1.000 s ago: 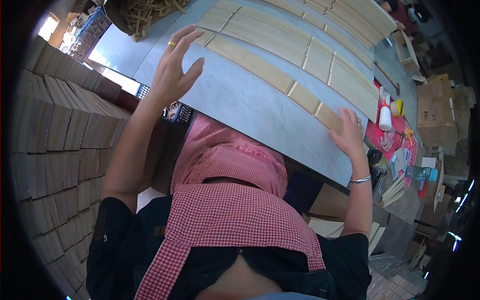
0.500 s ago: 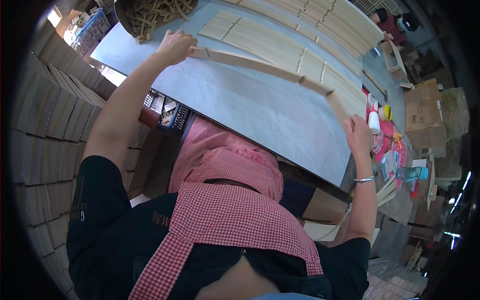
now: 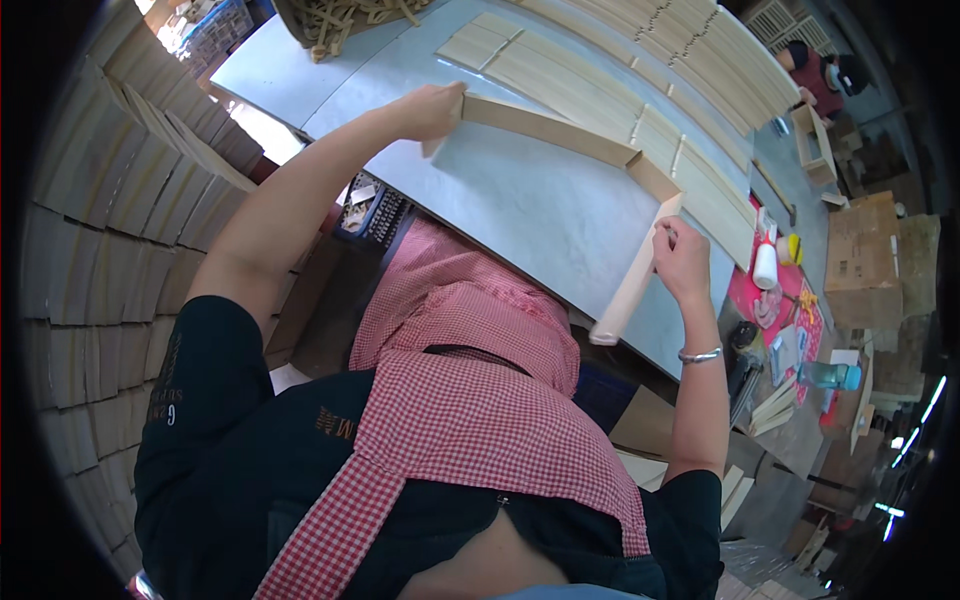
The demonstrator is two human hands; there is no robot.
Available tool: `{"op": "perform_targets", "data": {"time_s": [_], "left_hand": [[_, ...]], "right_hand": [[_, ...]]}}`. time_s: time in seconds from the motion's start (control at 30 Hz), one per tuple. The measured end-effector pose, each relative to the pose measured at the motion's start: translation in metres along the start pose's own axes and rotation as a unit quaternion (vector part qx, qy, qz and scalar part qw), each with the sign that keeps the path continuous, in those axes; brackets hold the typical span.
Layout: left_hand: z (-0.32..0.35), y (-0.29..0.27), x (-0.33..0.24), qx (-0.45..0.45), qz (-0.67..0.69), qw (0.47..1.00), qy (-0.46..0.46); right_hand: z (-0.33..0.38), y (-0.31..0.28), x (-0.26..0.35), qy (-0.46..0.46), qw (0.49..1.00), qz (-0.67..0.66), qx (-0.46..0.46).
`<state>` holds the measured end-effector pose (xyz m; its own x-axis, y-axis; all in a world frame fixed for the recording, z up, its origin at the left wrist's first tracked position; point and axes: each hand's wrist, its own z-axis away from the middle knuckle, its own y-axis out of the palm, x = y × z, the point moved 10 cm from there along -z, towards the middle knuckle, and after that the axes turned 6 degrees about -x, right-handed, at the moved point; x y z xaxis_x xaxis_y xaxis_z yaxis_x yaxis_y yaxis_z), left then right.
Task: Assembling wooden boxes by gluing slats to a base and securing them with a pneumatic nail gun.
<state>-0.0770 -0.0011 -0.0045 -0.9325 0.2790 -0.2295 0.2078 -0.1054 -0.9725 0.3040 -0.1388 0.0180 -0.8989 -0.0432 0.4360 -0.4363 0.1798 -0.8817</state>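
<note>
A jointed wooden strip (image 3: 548, 126) stands on edge over the grey tabletop (image 3: 530, 215), bent at several folds into an open frame. My left hand (image 3: 432, 110) is closed around its left fold, and a short end of the strip hangs below the fingers. With thumb and fingers together, my right hand (image 3: 683, 258) pinches the right-hand section, which slants toward me and ends near the table's front edge. Just beyond the strip lie flat, grooved wooden strips (image 3: 560, 72), side by side.
More grooved strips (image 3: 690, 45) are stacked at the back. A container of wooden pieces (image 3: 350, 20) stands at far left. On the right are a white bottle (image 3: 765, 262), yellow tape (image 3: 790, 248) and cardboard boxes (image 3: 862, 250). Stacked boards (image 3: 100, 270) line the left. A co-worker (image 3: 825, 80) is at far right.
The strip has gone from a long shallow bend to a sharper frame shape. My right hand has moved left and swung the right section toward me; my left hand has shifted right.
</note>
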Motion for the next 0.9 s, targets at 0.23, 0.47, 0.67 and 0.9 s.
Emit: {"op": "perform_targets", "data": {"time_s": [0.23, 0.47, 0.67, 0.9], "left_hand": [[0.006, 0.007, -0.004, 0.03, 0.235, 0.971, -0.033], [0.012, 0.024, -0.015, 0.017, 0.317, 0.948, 0.008], [0.014, 0.025, -0.012, -0.02, 0.34, 0.94, 0.007], [0.017, 0.024, -0.013, -0.027, 0.342, 0.939, 0.003]], "right_hand": [[0.015, 0.025, 0.121, -0.074, 0.996, -0.019, 0.054], [0.017, 0.041, 0.145, -0.282, 0.952, -0.045, -0.107], [0.015, 0.053, 0.133, -0.2, 0.974, -0.082, -0.062], [0.013, 0.052, 0.135, -0.204, 0.973, -0.087, -0.063]]}}
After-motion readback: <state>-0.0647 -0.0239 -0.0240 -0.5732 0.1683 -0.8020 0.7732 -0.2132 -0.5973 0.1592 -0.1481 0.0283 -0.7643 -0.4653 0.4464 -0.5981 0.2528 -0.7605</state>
